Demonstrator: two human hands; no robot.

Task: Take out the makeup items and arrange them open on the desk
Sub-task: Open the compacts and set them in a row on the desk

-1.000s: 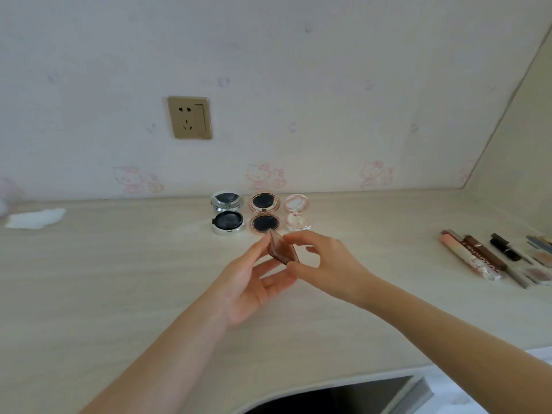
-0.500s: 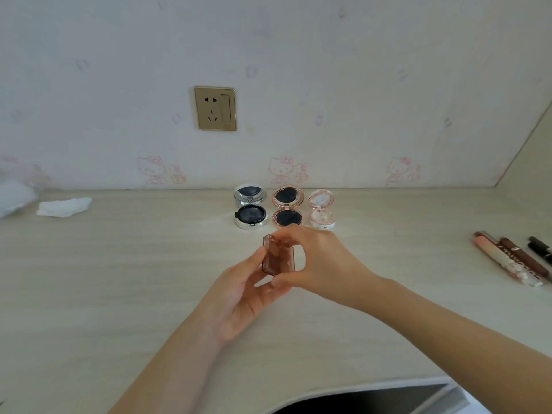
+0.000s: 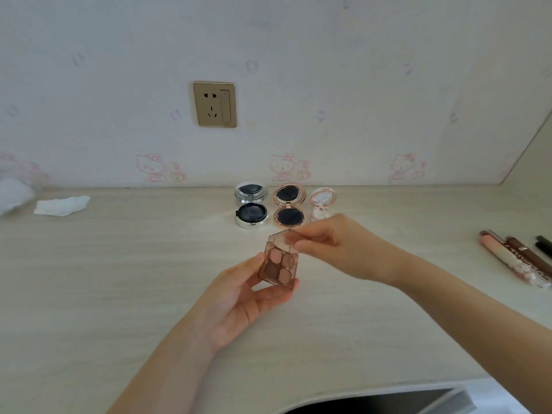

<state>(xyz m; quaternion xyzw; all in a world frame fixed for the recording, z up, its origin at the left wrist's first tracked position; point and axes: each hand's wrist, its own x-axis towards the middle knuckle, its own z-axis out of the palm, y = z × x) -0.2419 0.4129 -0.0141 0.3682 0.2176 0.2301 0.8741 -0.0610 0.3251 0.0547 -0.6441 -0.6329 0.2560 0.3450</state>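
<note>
Eyeshadow palette (image 3: 279, 268) cradled in left hand (image 3: 239, 297), lid pinched half-open by right hand (image 3: 331, 246); next, swinging lid fully back, setting on table (image 3: 119, 279) beside open compacts (image 3: 289, 206).

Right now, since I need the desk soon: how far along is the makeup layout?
Done: three round compacts lie open in a row by the wall. In hand: the left hand holds a small eyeshadow palette while the right hand lifts its clear lid. Left: setting the palette down open, and probably the tubes and pencils at the desk's right edge, which look capped.
</note>
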